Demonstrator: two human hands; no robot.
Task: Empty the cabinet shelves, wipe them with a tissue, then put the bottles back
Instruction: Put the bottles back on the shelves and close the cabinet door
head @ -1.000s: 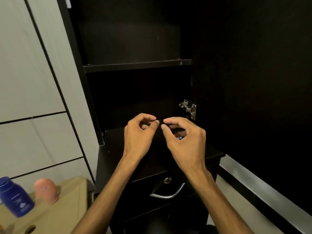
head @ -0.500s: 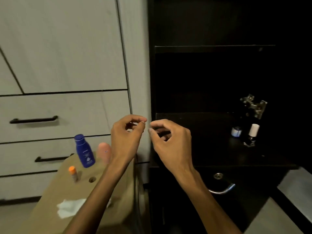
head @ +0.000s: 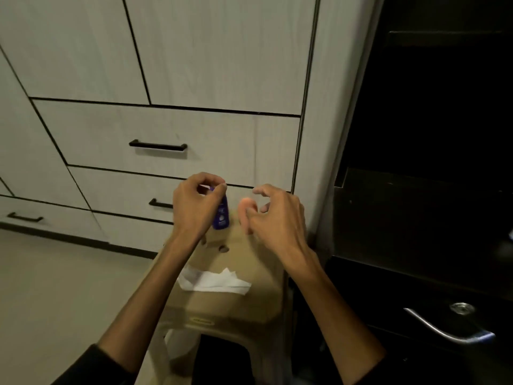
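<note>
A blue bottle stands at the far end of a tan stool. My left hand is in front of it, thumb and forefinger curled close around its cap; whether they pinch it is unclear. A pink rounded bottle stands just right of the blue one. My right hand hovers over it with fingers spread and loosely bent, holding nothing. A crumpled white tissue lies on the stool nearer to me. The dark cabinet's lower shelf shows at the right.
Pale drawers with black handles stand behind the stool. A dark drawer with a curved metal handle sits below the cabinet shelves. Light floor lies to the left of the stool.
The view has swung left from the cabinet to the stool. Both hands now hang over the bottles, and my right hand's fingers have spread out of their pinch.
</note>
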